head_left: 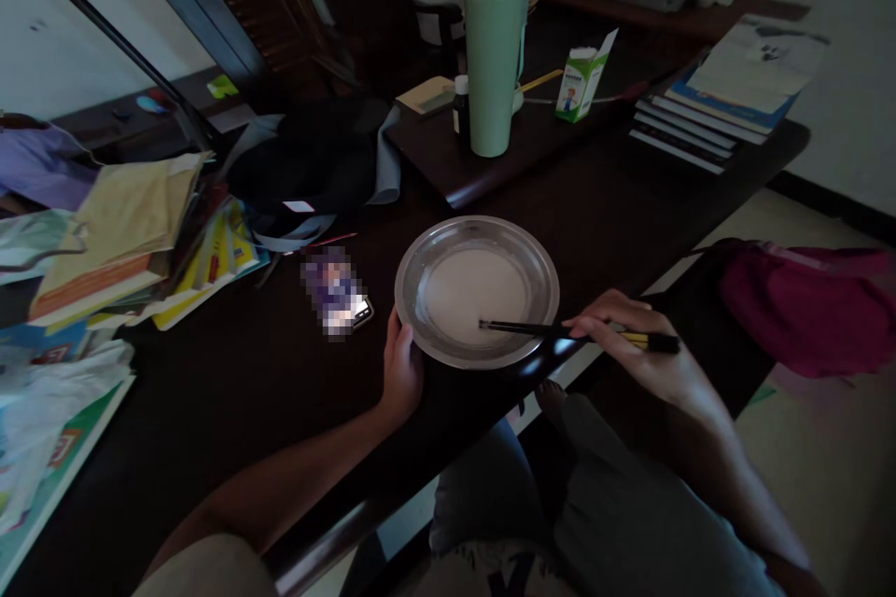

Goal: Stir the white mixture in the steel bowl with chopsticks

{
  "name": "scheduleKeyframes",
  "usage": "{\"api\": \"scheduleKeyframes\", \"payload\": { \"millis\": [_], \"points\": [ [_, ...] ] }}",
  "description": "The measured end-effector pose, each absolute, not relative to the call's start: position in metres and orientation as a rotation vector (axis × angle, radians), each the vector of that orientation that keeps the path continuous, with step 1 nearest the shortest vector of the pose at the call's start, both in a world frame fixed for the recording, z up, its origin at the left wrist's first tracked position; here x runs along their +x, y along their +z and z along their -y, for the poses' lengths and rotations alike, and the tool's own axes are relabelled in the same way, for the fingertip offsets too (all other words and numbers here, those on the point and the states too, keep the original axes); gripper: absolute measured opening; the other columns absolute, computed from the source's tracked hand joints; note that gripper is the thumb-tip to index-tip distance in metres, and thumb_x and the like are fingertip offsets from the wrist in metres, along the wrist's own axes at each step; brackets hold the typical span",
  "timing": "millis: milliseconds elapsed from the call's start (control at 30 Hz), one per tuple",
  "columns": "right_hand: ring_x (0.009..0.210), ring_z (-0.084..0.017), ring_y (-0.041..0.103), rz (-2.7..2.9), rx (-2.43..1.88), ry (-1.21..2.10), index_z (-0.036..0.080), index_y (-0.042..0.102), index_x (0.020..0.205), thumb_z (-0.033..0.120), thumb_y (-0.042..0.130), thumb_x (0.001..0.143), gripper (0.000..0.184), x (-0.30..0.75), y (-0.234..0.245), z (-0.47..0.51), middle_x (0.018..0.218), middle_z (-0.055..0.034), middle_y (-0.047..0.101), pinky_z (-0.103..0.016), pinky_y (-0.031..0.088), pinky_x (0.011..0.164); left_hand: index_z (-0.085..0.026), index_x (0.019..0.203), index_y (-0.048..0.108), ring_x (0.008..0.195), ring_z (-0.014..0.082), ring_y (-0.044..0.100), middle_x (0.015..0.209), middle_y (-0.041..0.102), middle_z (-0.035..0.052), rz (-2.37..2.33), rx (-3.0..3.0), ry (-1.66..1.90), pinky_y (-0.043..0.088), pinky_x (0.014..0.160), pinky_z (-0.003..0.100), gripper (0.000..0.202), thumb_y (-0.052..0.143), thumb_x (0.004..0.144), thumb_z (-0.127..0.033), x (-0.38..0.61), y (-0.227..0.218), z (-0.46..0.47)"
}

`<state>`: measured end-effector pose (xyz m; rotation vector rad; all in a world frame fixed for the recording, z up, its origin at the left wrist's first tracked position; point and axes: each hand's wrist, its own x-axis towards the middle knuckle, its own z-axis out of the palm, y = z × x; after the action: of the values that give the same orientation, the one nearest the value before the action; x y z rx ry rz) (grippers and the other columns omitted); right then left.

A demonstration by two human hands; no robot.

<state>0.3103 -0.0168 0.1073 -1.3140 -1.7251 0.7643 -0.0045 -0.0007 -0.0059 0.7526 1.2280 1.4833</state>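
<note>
A round metal bowl [546, 308] stands near the front edge of the dark table, with a smooth whitish mixture [480, 289] in it. My left hand [402, 364] grips the bowl's near left side, thumb at the rim; its other fingers are mostly hidden behind the wall. In my right hand [630, 336] is a pair of dark chopsticks [522, 327] with gold-coloured bands near the top. The chopsticks slant across the bowl's right rim, and their tips touch the mixture. A phone [336, 294] with a blurred screen lies to the left of the bowl.
Behind the bowl stand a green thermos [494, 65], a small dark bottle [461, 107] and an open green-white box [581, 79]. Stacked books [728, 93] sit at the back right. Books and papers [133, 215] and a black bag [308, 159] cover the left. A magenta bag [812, 303] lies at right.
</note>
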Motion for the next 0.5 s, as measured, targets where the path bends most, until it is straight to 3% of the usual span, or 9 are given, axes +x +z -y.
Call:
{"api": "scheduleKeyframes", "payload": {
  "millis": [300, 500],
  "points": [
    [0.092, -0.026, 0.072, 1.745, -1.375, 0.503, 0.033, 0.083, 0.086, 0.052, 0.058, 0.109, 0.039, 0.267, 0.068, -0.012, 0.092, -0.0017, 0.087, -0.048, 0.045, 0.09, -0.029, 0.134, 0.074, 0.144, 0.0325, 0.066, 0.146, 0.075, 0.008, -1.223, 0.759, 1.485, 0.051, 0.124, 0.05, 0.054, 0.076, 0.09, -0.061, -0.004, -0.005, 0.001],
    [0.089, -0.026, 0.073, 1.623, -1.492, 0.337, 0.032, 0.082, 0.081, 0.046, 0.064, 0.104, 0.034, 0.293, 0.085, -0.002, 0.084, -0.002, 0.083, -0.045, 0.046, 0.085, -0.03, 0.132, 0.075, 0.142, 0.0322, 0.067, 0.144, 0.076, 0.0074, -1.207, 0.699, 1.491, 0.053, 0.122, 0.048, 0.055, 0.08, 0.088, -0.062, -0.003, -0.005, 0.001]
  ]
}}
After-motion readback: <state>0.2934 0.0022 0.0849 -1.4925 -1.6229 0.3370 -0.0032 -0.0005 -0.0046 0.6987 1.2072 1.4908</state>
